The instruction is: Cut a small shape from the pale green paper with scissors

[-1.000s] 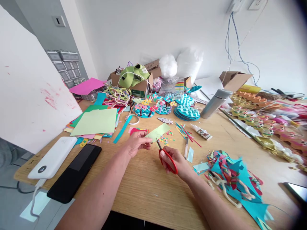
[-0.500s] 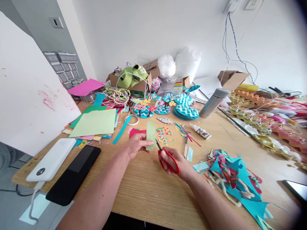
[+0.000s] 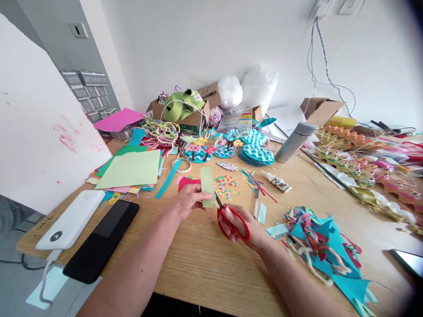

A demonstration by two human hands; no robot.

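Observation:
A light green paper strip [image 3: 206, 179] with a pencil outline near its lower end is pinched between the thumb and fingers of my left hand [image 3: 190, 200]. My right hand [image 3: 243, 224] has its fingers through the handles of red scissors [image 3: 244, 230]. The scissors' blades meet the strip's right edge near the drawn outline, and their handles stand somewhat apart. Red paper [image 3: 189, 183] lies just behind my left hand. Beyond the scissors is a scatter of small coloured paper dots [image 3: 225, 185]. A grey paper fish [image 3: 227, 166] lies behind the dots.
Stacked coloured paper [image 3: 128, 169], a white power bank [image 3: 71, 220] and a black phone [image 3: 102, 241] occupy the left side. A glue bottle [image 3: 277, 181], a pen [image 3: 256, 203] and a grey flask [image 3: 295, 143] are to the right. Paper scraps [image 3: 325, 246] lie nearer me.
The scissors' handles have spread wider and my right hand has opened along with them. The green strip has shifted very slightly left in my left hand.

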